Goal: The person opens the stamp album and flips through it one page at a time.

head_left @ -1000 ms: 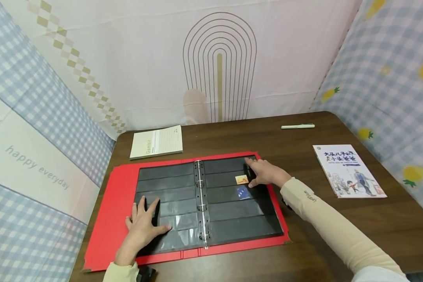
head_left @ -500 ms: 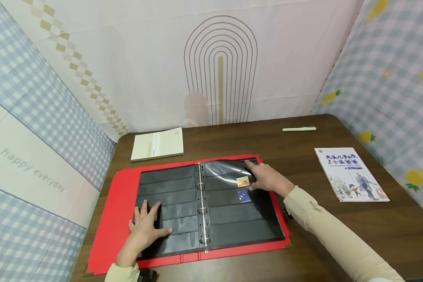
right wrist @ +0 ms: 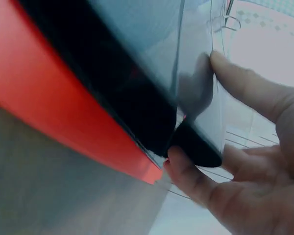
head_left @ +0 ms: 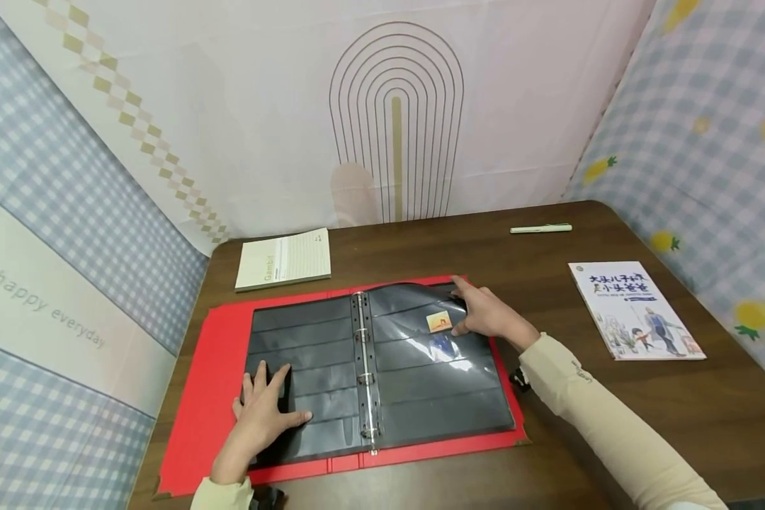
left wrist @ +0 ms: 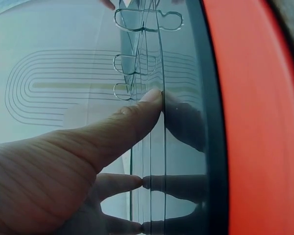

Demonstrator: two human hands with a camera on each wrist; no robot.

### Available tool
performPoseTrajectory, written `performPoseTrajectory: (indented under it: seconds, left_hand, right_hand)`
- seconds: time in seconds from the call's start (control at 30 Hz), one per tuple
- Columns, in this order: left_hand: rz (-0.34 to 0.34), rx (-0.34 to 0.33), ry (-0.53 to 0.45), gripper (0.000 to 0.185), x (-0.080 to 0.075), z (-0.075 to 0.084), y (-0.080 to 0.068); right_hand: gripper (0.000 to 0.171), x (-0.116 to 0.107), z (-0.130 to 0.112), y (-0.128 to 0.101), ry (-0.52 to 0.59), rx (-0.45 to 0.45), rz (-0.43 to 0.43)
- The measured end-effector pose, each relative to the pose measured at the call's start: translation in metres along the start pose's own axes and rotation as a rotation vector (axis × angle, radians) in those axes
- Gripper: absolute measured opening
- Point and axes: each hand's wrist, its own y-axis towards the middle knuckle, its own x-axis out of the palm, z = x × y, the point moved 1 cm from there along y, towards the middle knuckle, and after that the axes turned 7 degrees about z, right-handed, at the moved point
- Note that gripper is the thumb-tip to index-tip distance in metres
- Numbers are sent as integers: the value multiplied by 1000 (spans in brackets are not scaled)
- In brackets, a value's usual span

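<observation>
A red ring-bound stamp album (head_left: 210,397) lies open, with black pocket pages on both sides of its metal rings (head_left: 366,379). My left hand (head_left: 264,411) rests on the left page (head_left: 325,382), fingers spread and thumb straight. On the right, my right hand (head_left: 489,314) pinches the far outer corner of the top black page (right wrist: 198,147); the right wrist view has the thumb on its face and a finger beneath. That corner is bent up off the page below. Two small stamps sit in this page: a yellow one (head_left: 439,321) and a blue one (head_left: 444,347), partly under glare.
A cream notebook (head_left: 283,260) lies behind the album at the left. Farther right are a pale green pen (head_left: 540,229) and a white picture book (head_left: 636,310) on the brown table (head_left: 421,248). Patterned cloth hangs behind and at both sides.
The right page has gone from lying flat to bowing upward at its far outer corner, raised by my right hand. My left hand stays on the left page.
</observation>
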Motion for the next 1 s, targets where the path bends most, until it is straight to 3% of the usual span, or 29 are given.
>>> performPoseTrajectory:
  seconds: [0.17,0.43,0.7,0.87,1.0]
  left_hand:
    - [10,14,4,97,-1,0,1]
    - [13,18,11,97,1,0,0]
    - [11,15,33,96,-1,1,0]
    - [8,10,37,95,-1,2,-1]
    - [14,11,28,95,-1,2,-1]
  right_hand:
    - [109,-1,4,2,43,41,70]
    - [94,-6,18,4,90,-65,126]
    - [101,-10,21,-7,186,-100,139]
    - [110,-12,21,-7,348,16,135]
    - [100,-17,17,-5,497,143,116]
